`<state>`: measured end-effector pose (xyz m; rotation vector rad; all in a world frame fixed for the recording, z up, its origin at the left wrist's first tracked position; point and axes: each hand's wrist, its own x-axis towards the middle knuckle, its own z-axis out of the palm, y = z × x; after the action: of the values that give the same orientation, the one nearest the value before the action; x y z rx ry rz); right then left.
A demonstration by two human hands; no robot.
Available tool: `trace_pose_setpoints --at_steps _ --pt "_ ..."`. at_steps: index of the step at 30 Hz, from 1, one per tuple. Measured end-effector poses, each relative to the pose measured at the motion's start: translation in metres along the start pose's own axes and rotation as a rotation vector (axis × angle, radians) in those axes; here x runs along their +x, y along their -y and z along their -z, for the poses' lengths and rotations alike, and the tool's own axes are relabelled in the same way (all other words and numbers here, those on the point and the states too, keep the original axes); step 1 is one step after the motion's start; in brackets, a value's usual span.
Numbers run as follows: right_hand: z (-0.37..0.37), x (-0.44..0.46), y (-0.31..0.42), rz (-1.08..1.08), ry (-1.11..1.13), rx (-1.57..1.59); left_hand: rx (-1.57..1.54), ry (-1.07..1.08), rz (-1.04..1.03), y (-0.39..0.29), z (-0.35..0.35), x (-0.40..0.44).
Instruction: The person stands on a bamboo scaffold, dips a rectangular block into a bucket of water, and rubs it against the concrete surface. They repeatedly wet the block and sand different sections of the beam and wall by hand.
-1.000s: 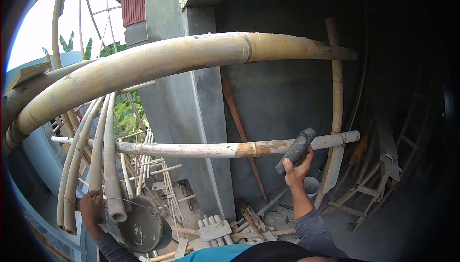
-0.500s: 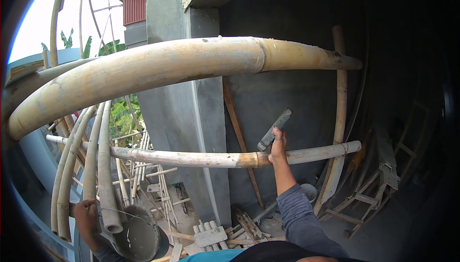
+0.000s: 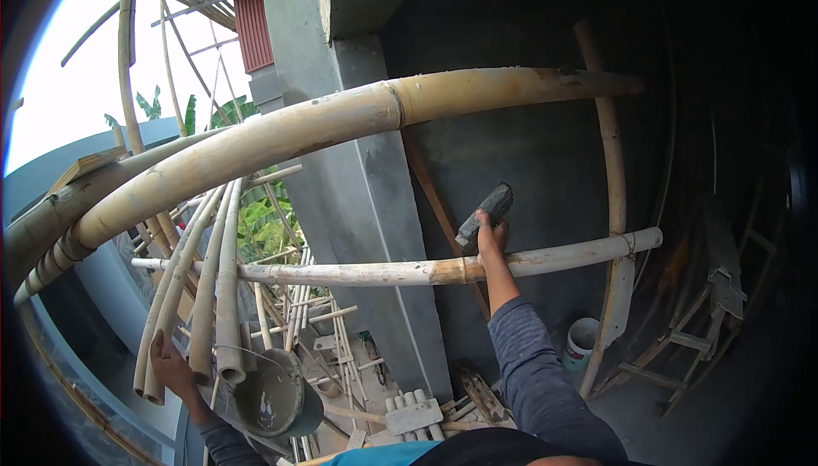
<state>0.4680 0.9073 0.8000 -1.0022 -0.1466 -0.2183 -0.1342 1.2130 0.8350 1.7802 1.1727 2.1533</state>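
Observation:
My right hand is closed around a grey, cement-smeared plastering float. It reaches over the lower horizontal bamboo rail, in front of the dark plastered wall. At lower left, my left hand is at the lower ends of several bamboo poles. One digit points up along a pole and the hand looks wrapped on it, though its other fingers are partly hidden. Just right of that hand hangs a bucket of wet grey mortar with a wire handle.
A thick bamboo rail crosses in front of me, with an upright pole at right. The concrete column stands behind. Below are a white bucket, a wooden trestle and scattered bamboo and boards.
The view has shifted and tilted, moving the rails and column in frame. My left hand has moved up along the poles, a digit now extended. The float is angled differently in my right hand.

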Motion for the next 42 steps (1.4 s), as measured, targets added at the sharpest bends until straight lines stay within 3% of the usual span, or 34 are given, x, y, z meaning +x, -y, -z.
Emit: trace_pose_setpoints --at_steps 1,3,6,8,12,13,15,16,18,23,26,30,32,35,38,42 --pt "0.000 -0.003 0.003 0.031 -0.019 -0.068 -0.061 -0.091 0.096 -0.025 0.015 -0.004" --pt "0.001 -0.008 0.006 0.084 -0.029 -0.173 0.018 -0.370 -0.323 -0.058 0.044 -0.019" --pt "0.001 -0.006 0.007 0.073 -0.056 -0.223 -0.072 -0.548 -0.768 -0.117 0.062 -0.057" --pt "0.002 -0.002 0.003 0.076 -0.051 -0.186 -0.312 -0.309 -0.942 -0.127 0.058 -0.092" --pt "0.005 0.005 -0.010 0.125 -0.067 -0.062 -0.307 0.024 -0.810 -0.144 0.027 -0.140" --pt "0.008 0.012 -0.013 0.130 -0.070 -0.064 -0.312 0.023 -0.808 -0.147 0.020 -0.145" --pt "0.021 0.020 -0.020 -0.012 0.113 0.185 -0.471 0.210 -0.679 -0.148 0.010 -0.158" --pt "0.026 0.007 -0.010 -0.013 0.110 0.178 -0.508 0.230 -0.655 -0.146 0.003 -0.164" --pt "0.041 -0.039 0.032 -0.188 0.246 0.526 -0.429 0.330 -0.685 -0.154 0.002 -0.167" --pt "0.131 -0.135 0.023 -0.277 0.529 0.530 -0.416 0.354 -0.545 -0.137 -0.020 -0.178" --pt "0.203 -0.203 -0.013 -0.341 0.448 0.267 -0.437 0.349 -0.478 -0.136 -0.028 -0.178" --pt "0.294 -0.278 -0.057 -0.499 0.172 0.057 -0.463 0.321 -0.479 -0.141 -0.033 -0.170" --pt "0.348 -0.303 -0.096 -0.516 -0.008 0.000 -0.429 0.204 -0.555 -0.145 -0.032 -0.162" --pt "0.377 -0.332 -0.075 -0.581 -0.115 -0.172 -0.411 0.096 -0.672 -0.136 -0.024 -0.151" --pt "0.387 -0.337 -0.057 -0.686 -0.273 -0.086 -0.364 0.001 -0.757 -0.130 -0.008 -0.140" --pt "0.395 -0.320 -0.054 -0.557 -0.322 -0.128 -0.172 -0.138 -0.807 -0.130 0.002 -0.116"
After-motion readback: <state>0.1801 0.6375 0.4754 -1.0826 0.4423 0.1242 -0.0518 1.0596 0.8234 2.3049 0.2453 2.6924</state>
